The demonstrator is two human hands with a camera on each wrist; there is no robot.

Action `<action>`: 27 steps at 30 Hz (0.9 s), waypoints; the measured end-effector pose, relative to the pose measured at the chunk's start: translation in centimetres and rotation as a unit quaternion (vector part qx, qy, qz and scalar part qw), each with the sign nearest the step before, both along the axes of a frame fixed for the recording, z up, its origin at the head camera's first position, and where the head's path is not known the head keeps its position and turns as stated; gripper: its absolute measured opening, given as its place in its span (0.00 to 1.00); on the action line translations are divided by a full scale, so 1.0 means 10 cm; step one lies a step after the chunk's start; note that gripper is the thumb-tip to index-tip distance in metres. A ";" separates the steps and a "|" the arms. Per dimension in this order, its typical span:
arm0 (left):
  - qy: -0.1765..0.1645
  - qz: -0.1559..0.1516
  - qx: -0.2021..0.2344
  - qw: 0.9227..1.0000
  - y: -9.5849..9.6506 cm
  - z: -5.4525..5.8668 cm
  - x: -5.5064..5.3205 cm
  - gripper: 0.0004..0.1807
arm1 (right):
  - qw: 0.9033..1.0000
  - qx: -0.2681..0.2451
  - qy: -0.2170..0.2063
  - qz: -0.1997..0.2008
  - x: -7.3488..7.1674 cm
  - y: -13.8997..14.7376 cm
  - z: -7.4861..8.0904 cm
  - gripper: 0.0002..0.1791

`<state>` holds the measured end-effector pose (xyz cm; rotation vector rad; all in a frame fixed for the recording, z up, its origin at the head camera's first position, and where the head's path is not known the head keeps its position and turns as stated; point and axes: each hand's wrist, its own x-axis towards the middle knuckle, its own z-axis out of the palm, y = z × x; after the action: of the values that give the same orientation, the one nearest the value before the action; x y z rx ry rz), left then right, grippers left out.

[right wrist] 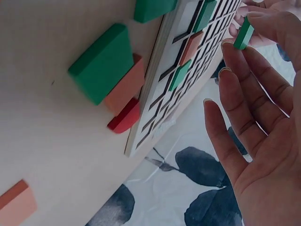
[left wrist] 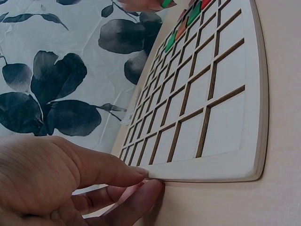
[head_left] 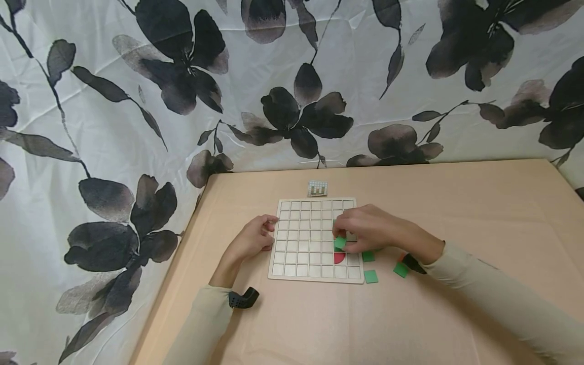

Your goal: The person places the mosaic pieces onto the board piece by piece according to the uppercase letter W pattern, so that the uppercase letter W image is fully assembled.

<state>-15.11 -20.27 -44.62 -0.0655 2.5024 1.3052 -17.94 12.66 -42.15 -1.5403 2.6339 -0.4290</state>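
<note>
A white grid board [head_left: 301,238] with dark lines between its squares lies on the table. My right hand [head_left: 369,228] is above its right side, pinching a small green tile [right wrist: 243,34] between thumb and fingertips while the other fingers are spread. In the board's squares lie a red piece with a curved edge [head_left: 339,258], an orange tile [right wrist: 191,47] and green tiles, one of them a green tile [right wrist: 179,75] beside the orange one. My left hand [left wrist: 70,179] holds the board's left edge, thumb at the rim and fingers beside it.
Right of the board lie loose green tiles [head_left: 371,276], with an orange tile [right wrist: 124,84] and a red piece [right wrist: 124,116] near them. A small card with a printed grid [head_left: 317,188] lies behind the board. Floral cloth [head_left: 292,76] hangs behind the table.
</note>
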 end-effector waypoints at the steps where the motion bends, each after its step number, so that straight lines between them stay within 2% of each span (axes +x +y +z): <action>1: 0.000 0.000 0.000 1.000 0.00 0.00 0.00 0.32 | 1.000 0.004 -0.004 0.001 0.00 -0.02 0.00 0.11; 8: 0.004 -0.001 0.011 1.000 -0.02 -0.02 0.00 0.32 | 1.000 0.022 -0.011 0.006 0.01 -0.11 -0.03 0.11; 15: 0.004 -0.001 0.024 1.000 -0.04 -0.04 -0.01 0.32 | 1.000 0.019 0.004 0.021 0.02 -0.17 -0.06 0.12; 22: -0.001 0.002 0.030 1.000 -0.05 -0.04 -0.01 0.31 | 0.999 0.021 -0.007 0.032 0.05 -0.25 -0.08 0.12; 27: -0.005 -0.003 0.039 0.999 -0.05 -0.03 -0.01 0.32 | 0.999 0.024 0.004 0.041 0.07 -0.29 -0.10 0.11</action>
<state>-15.24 -20.75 -44.95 -0.0474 2.4393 1.3956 -17.25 9.75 -43.14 -1.6316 2.5552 -0.3530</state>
